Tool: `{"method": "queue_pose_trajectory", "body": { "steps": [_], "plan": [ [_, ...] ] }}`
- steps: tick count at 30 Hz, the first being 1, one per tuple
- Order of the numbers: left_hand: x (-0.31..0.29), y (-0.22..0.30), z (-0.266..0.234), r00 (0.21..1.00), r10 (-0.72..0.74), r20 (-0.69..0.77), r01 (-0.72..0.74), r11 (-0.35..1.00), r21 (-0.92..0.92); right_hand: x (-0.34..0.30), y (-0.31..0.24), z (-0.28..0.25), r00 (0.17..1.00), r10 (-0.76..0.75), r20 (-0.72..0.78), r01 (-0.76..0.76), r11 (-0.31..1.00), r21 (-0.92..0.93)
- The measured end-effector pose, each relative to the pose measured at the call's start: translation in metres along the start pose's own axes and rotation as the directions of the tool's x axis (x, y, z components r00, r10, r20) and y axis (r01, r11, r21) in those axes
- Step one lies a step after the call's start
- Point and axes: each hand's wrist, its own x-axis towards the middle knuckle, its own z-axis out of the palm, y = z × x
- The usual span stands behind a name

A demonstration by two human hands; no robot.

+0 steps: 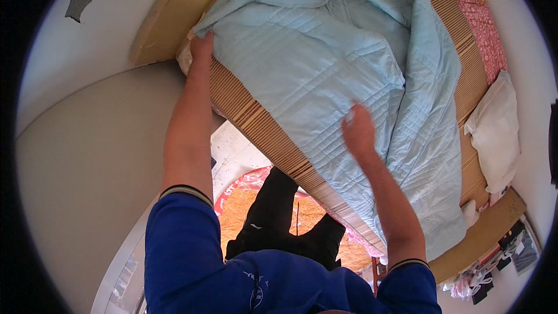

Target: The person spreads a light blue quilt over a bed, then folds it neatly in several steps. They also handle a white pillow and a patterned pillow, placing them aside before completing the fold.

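Observation:
A pale blue quilt (325, 75) with stitched lines lies bunched across a bed covered by a brown striped bamboo mat (256, 116). At the quilt's far left corner, by the bed's edge, my left hand (201, 47) is closed on the fabric, its arm stretched forward. Over the middle of the quilt is my right hand (359, 131), slightly blurred, with thumb and forefinger apart and nothing visible between them. Whether it touches the cloth I cannot tell. Thick folds run along the quilt's right side.
A tan bed end board (165, 14) stands at the upper left, beside a wall with peeling paint. On the right are a white pillow (497, 134) and red patterned cloth (479, 32). An orange rug (241, 209) lies below; several small items hang at lower right.

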Motion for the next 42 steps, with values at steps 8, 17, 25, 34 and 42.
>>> {"method": "queue_pose_trajectory", "body": {
  "steps": [8, 17, 25, 34, 42],
  "plan": [
    [0.024, -0.002, -0.098, 0.972, 0.182, -0.147, -0.118, 0.924, 0.363, -0.073, -0.034, 0.096, 0.876, -0.081, 0.475, 0.141, 0.986, -0.092],
    [-0.038, 0.061, -0.066, 0.915, 0.404, 0.025, -0.269, 0.561, 0.783, -0.045, -0.029, 0.060, 0.946, 0.003, 0.325, -0.093, 0.961, 0.260],
    [-0.077, 0.130, 0.055, 0.798, 0.435, 0.416, -0.600, 0.631, 0.491, 0.059, 0.024, -0.035, 0.941, 0.324, -0.101, -0.299, 0.931, 0.208],
    [-0.053, 0.178, 0.076, 0.710, 0.428, 0.559, -0.686, 0.598, 0.414, 0.090, 0.081, -0.010, 0.943, 0.333, 0.026, -0.334, 0.941, 0.052],
    [-0.011, 0.209, 0.082, 0.794, 0.456, 0.402, -0.574, 0.781, 0.248, 0.073, 0.061, -0.005, 0.940, 0.336, 0.053, -0.340, 0.923, 0.178]
  ]
}}
